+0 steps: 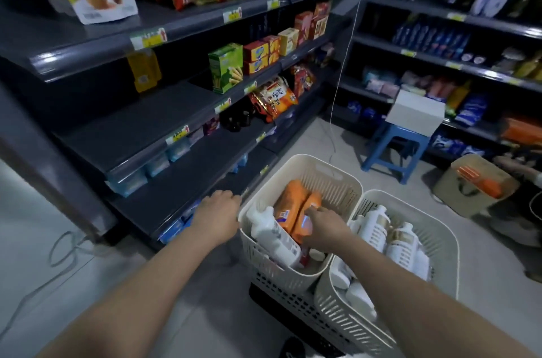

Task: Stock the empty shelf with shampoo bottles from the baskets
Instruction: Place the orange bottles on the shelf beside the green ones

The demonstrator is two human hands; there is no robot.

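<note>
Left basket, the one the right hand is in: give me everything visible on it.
The left basket is a cream, plastic-looking bin with slotted walls, rounded corners and a handle cutout in its far rim. It sits upright on the floor against the shelving, side by side with a matching right basket. Inside lie two orange bottles and a white bottle, tilted. The right hand reaches in onto an orange bottle; the left hand rests by its left rim, contact unclear.

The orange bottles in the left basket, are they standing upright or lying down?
Lying down, tilted: both orange bottles lean against the left basket wall.
</note>
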